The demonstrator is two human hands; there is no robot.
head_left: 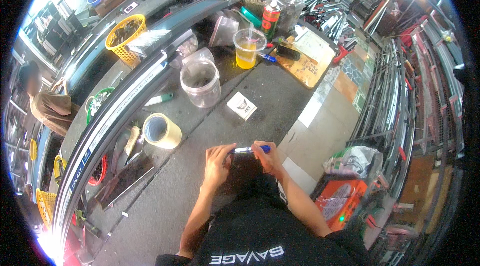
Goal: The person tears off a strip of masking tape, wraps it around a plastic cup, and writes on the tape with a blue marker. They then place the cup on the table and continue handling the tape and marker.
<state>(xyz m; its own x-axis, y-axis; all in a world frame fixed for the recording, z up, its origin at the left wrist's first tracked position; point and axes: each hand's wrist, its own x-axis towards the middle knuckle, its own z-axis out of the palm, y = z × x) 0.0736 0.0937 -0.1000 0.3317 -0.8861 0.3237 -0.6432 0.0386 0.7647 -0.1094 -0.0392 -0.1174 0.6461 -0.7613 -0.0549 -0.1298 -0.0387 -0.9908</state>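
Level across my front, near the table's close edge, I hold a white and blue marker pen point(244, 150) between both hands. My left hand point(218, 162) is closed on its left end. The fingers of my right hand point(265, 157) pinch it near the right end, where blue sticks out. Just beyond the pen, a small white box point(241, 105) with a dark print lies on the grey table. Left of my hands, a roll of yellowish tape point(171, 132) lies nearest, and a clear plastic bucket point(201, 86) stands farther back.
A cup of yellow drink point(246, 55), a spray can point(270, 18) and a clipboard point(312, 61) stand or lie at the back. Long profiles point(120, 96) run along the left. An orange machine point(340, 201) sits on the right. Another person point(50, 101) is far left.
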